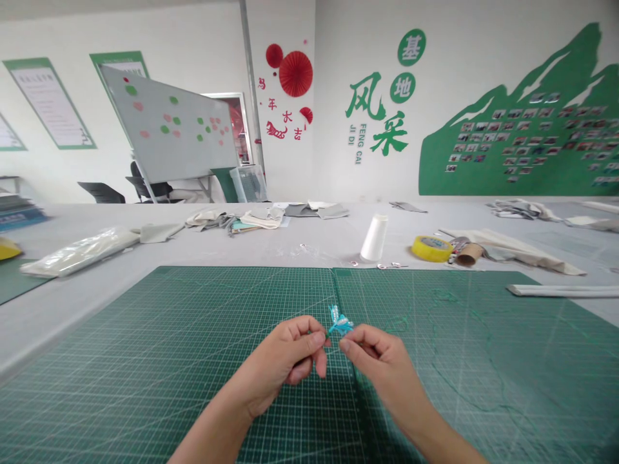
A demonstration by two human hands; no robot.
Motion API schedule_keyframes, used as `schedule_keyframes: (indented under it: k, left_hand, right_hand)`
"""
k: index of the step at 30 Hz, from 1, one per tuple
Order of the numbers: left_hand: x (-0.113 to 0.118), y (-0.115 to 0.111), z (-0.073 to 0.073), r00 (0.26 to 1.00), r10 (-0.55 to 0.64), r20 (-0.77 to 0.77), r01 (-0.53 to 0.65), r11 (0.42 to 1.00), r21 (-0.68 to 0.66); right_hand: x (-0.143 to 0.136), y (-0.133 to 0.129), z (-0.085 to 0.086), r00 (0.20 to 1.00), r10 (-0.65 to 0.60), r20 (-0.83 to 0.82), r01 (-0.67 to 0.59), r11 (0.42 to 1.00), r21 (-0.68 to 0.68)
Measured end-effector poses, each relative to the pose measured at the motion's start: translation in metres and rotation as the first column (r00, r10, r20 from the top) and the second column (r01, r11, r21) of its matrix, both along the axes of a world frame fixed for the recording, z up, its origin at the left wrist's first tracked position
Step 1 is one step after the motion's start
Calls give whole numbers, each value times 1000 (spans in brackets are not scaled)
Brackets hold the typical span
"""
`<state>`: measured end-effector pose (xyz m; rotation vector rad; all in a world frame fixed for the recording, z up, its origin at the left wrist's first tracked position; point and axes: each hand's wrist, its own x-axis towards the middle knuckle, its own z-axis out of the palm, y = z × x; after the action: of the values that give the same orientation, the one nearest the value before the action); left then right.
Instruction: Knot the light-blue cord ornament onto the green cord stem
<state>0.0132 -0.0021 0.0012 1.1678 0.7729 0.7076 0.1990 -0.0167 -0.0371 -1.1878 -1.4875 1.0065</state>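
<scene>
Between my hands is a small blue flower (340,321) with pale, beaded-looking petals and a short green stem. My left hand (296,351) pinches the green stem between thumb and forefinger, with its other fingers curled below. Close by the petals on the right, my right hand (380,351) is closed in a pinch. What lies between its fingertips is too small to make out. Both hands are above the seam of the green cutting mats (193,361). Loose green thread (483,405) trails over the right mat.
Behind the mats stand a white thread cone (374,238), a yellow tape roll (432,249) and a cardboard tube (469,254). Fabric pieces (261,218) lie along the table's back. A plastic-wrapped bundle (84,250) is at left, a white rolled strip (565,291) at right.
</scene>
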Motion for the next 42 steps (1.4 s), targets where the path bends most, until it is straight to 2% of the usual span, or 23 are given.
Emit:
schedule_keyframes:
  k: [9, 15, 23, 27, 32, 35, 42]
  left_hand:
    - [-4, 0, 3, 999, -12, 34, 12, 1000, -17]
    - [-7, 2, 0, 998, -65, -19, 65, 998, 18]
    - [-11, -2, 5, 975, -204, -92, 203, 979, -12]
    - [-14, -4, 5, 936, -308, -170, 304, 951, -48]
    - [-16, -4, 3, 888, -368, -275, 379, 925, -12]
    - [-16, -4, 1, 876, -370, -310, 390, 921, 4]
    - [-17, -4, 2, 880, -334, -337, 367, 929, 38]
  right_hand:
    - [-2, 1, 0, 977, 37, -211, -66, 989, -132]
    - [-1, 3, 1, 934, 110, -341, -179, 968, -178]
    - [0, 5, -1, 927, 251, -278, -314, 925, -212]
    - [3, 6, 0, 911, 334, -243, -386, 898, -210]
    - [6, 5, 4, 869, 433, -240, -481, 853, -201]
    - [3, 3, 7, 865, 443, -234, -489, 849, -202]
    - [-1, 1, 8, 907, 397, -140, -417, 892, -171]
